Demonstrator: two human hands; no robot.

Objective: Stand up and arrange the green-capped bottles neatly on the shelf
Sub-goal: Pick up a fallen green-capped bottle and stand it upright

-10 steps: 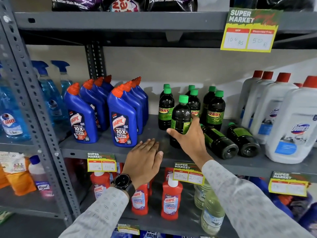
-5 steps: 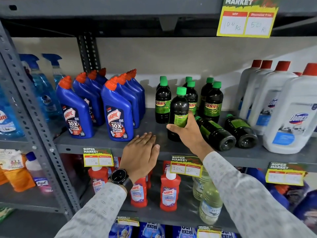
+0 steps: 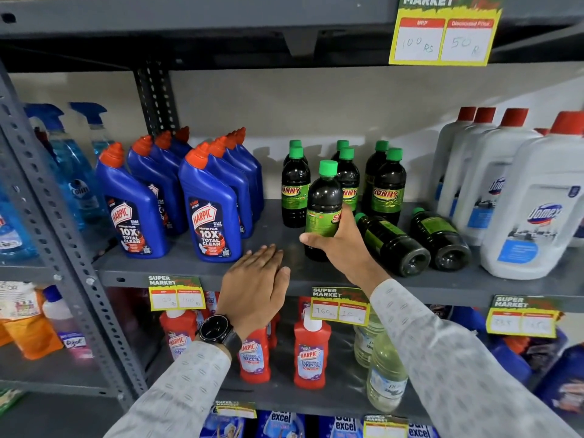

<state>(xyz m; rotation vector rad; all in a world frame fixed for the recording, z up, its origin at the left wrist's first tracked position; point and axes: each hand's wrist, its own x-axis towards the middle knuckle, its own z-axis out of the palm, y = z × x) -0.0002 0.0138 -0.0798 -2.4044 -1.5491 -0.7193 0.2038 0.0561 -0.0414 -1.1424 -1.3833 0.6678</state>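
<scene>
Several dark green-capped bottles stand in short rows at the middle of the grey shelf (image 3: 189, 263). In front of them one green-capped bottle (image 3: 324, 200) stands upright, and my right hand (image 3: 343, 245) grips its lower body, label turned sideways. Two more green-capped bottles lie on their sides to the right: one (image 3: 393, 243) just beside my right hand, another (image 3: 441, 238) further right, bases toward me. My left hand (image 3: 256, 287), a watch on its wrist, rests flat with fingers apart on the shelf's front edge and holds nothing.
Blue Harpic bottles (image 3: 211, 213) with orange caps stand left of the green-capped group. Large white red-capped jugs (image 3: 537, 210) fill the right end. Price tags (image 3: 339, 308) hang on the shelf edge. Red bottles (image 3: 311, 355) stand on the shelf below.
My right hand has closed around the front upright bottle and turned it, so its label now faces sideways. The left hand stays on the shelf edge. The camera has tilted down slightly.
</scene>
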